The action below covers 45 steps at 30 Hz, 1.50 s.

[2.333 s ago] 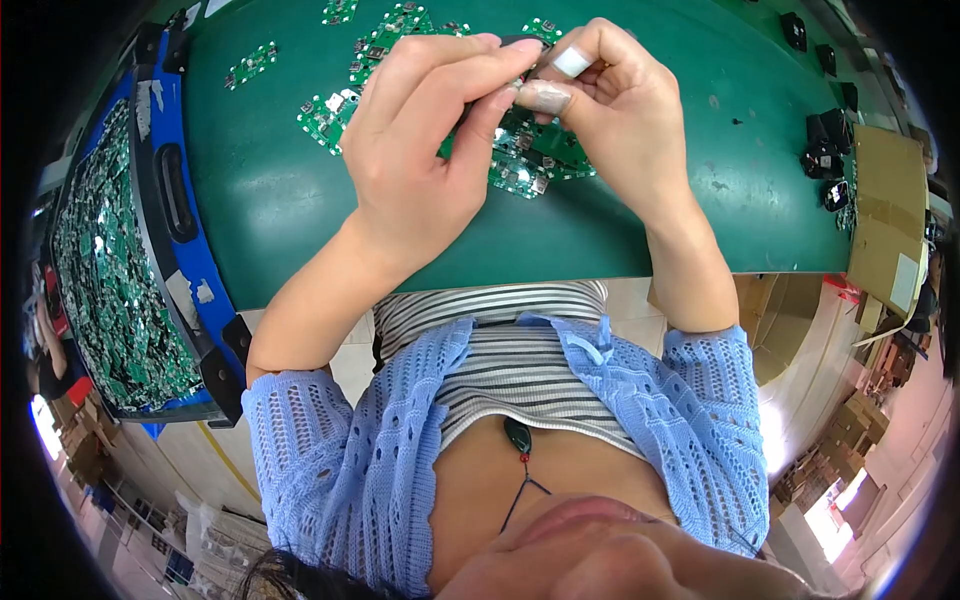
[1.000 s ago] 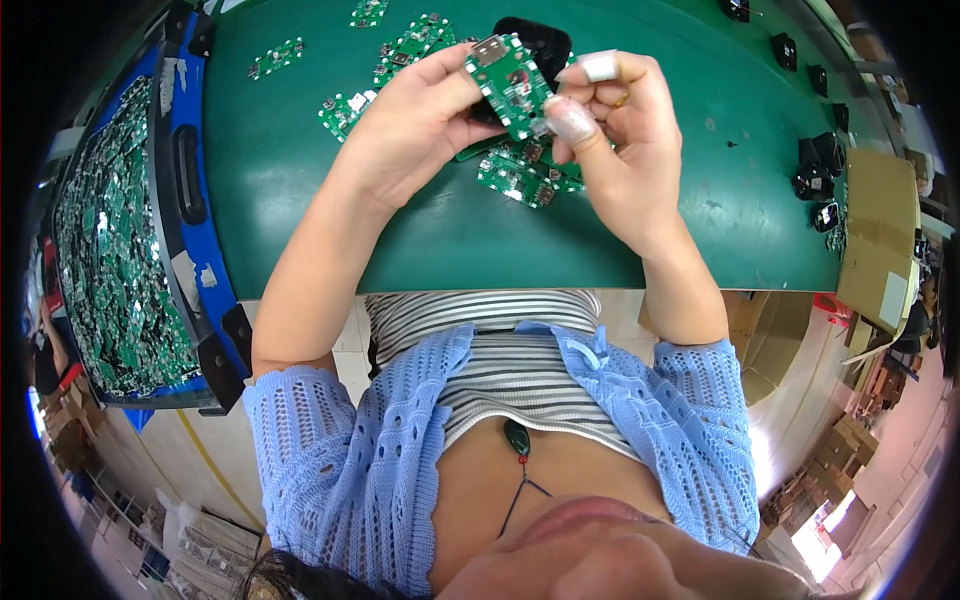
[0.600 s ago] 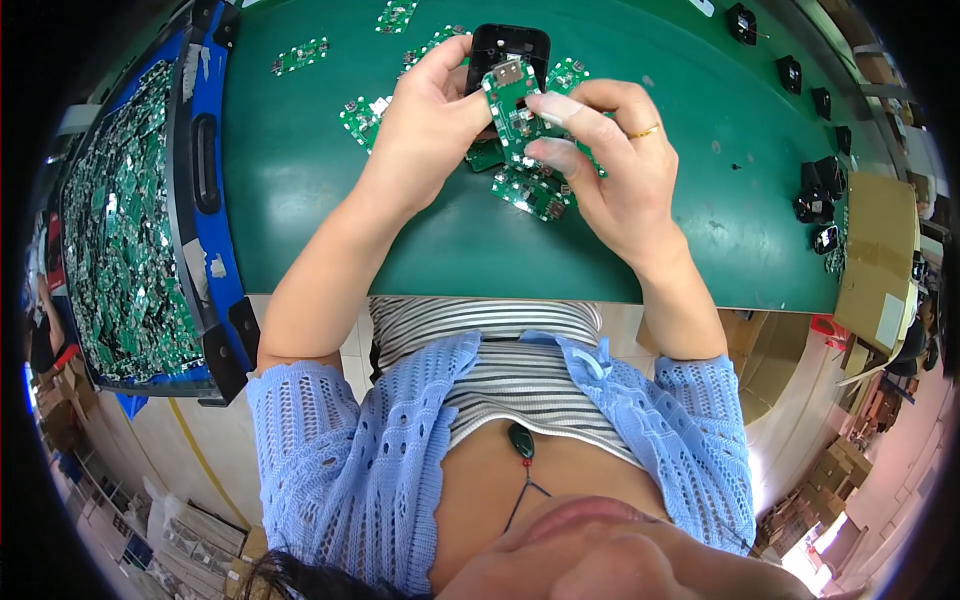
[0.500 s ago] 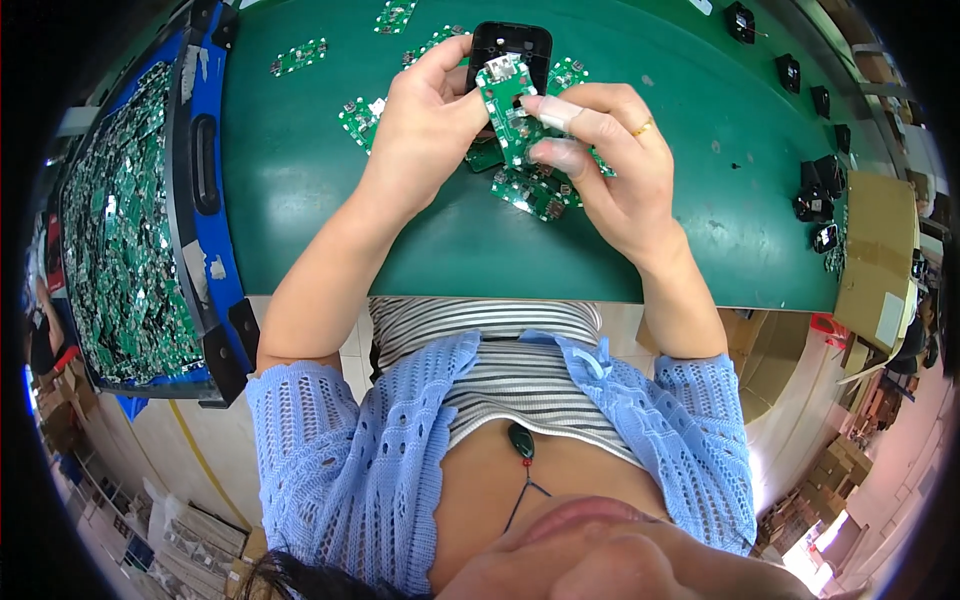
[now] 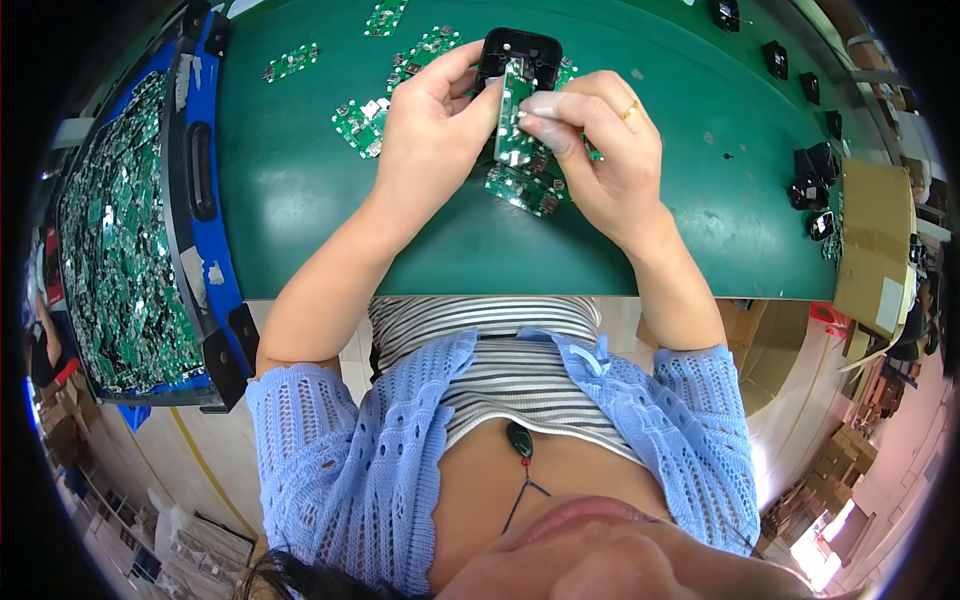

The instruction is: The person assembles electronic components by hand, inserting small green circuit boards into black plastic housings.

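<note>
My left hand point(image 5: 437, 122) is closed around a black plastic housing point(image 5: 524, 45), its hollow inner side facing up. My right hand point(image 5: 606, 140), with pale coverings on the fingertips, pinches a green circuit board point(image 5: 512, 125). The board is tilted nearly edge-on, its upper end at the housing's opening and close to my left thumb. Below it on the table lies another circuit board point(image 5: 525, 190). Several loose boards point(image 5: 362, 126) are scattered beside and beyond my left hand. My fingers hide part of the housing and the board.
A blue and black crate point(image 5: 205, 170) packed with circuit boards point(image 5: 115, 245) stands at the left. Along the right of the green table point(image 5: 400, 270) sit several black housings point(image 5: 818, 170). A cardboard box point(image 5: 872, 240) is at the right edge.
The circuit board has turned from face-up to nearly edge-on in my right fingers. The housing and both hands have shifted slightly, the housing a little to the right.
</note>
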{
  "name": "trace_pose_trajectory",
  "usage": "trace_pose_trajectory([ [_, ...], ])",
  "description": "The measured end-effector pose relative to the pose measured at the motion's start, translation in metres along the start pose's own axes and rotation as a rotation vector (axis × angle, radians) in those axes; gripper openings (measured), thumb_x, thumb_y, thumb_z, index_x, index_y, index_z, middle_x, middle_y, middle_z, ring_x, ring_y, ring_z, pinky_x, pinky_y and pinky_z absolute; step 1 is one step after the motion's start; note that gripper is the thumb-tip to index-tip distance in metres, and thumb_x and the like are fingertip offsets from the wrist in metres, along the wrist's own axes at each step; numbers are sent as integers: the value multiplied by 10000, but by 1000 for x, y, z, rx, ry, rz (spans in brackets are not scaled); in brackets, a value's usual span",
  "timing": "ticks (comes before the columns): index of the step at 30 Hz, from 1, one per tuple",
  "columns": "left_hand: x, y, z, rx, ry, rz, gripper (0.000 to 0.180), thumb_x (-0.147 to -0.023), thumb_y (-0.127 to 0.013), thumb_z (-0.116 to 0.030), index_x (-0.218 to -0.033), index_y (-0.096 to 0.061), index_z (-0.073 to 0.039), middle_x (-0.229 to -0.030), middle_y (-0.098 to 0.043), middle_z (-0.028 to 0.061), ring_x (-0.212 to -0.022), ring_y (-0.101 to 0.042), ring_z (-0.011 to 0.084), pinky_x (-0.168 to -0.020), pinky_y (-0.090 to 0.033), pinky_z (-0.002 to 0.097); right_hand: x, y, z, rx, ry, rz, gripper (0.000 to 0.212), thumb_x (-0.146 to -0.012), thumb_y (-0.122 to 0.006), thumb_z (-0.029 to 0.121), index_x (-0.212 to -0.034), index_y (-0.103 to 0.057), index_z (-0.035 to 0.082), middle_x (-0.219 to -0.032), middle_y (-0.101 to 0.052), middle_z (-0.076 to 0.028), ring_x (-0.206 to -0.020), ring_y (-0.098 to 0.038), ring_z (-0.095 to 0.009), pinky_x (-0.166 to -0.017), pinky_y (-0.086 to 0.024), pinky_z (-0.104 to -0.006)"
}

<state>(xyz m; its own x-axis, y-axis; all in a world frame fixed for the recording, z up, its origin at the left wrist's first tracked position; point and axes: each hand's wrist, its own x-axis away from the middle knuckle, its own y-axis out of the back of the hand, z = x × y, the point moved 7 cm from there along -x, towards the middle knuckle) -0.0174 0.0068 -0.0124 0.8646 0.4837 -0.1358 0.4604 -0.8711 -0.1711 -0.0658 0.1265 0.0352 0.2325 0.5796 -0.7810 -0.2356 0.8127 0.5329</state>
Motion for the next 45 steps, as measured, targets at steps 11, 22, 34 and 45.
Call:
trace_pose_trajectory([
  [11,8,-19,4,334,336,191,335,-941,-466,-182,-1200,-477,29,-989,-570,36,-890,-567,100,-786,-525,276,-2,18,4,133,123,-133,209,-628,-696,32,-799,-580,65,-709,-562,-41,-605,-529,-197,-495,-438,-283],
  [22,8,-18,3,94,208,157,361,-916,-515,-171,-1201,-468,46,-1009,-552,74,-901,-569,129,-801,-532,300,-5,10,-4,309,130,36,168,-617,-603,83,-779,-555,86,-738,-523,-9,-645,-518,-174,-494,-435,-277],
  [34,-12,-23,1,111,154,81,260,-922,-475,-127,-1147,-500,1,-986,-573,58,-941,-568,143,-786,-533,337,12,9,-49,-454,-545,-165,415,-798,-668,214,-1123,-511,11,-1030,-503,-118,-902,-537,-176,-639,-484,-269],
  [45,-108,-65,-7,-50,0,248,280,-885,-547,-143,-1095,-525,41,-931,-608,105,-800,-608,145,-645,-548,284,-13,8,-128,-774,-866,19,349,-861,-575,224,-1139,-531,17,-1056,-573,-47,-896,-556,-124,-812,-423,-268],
])
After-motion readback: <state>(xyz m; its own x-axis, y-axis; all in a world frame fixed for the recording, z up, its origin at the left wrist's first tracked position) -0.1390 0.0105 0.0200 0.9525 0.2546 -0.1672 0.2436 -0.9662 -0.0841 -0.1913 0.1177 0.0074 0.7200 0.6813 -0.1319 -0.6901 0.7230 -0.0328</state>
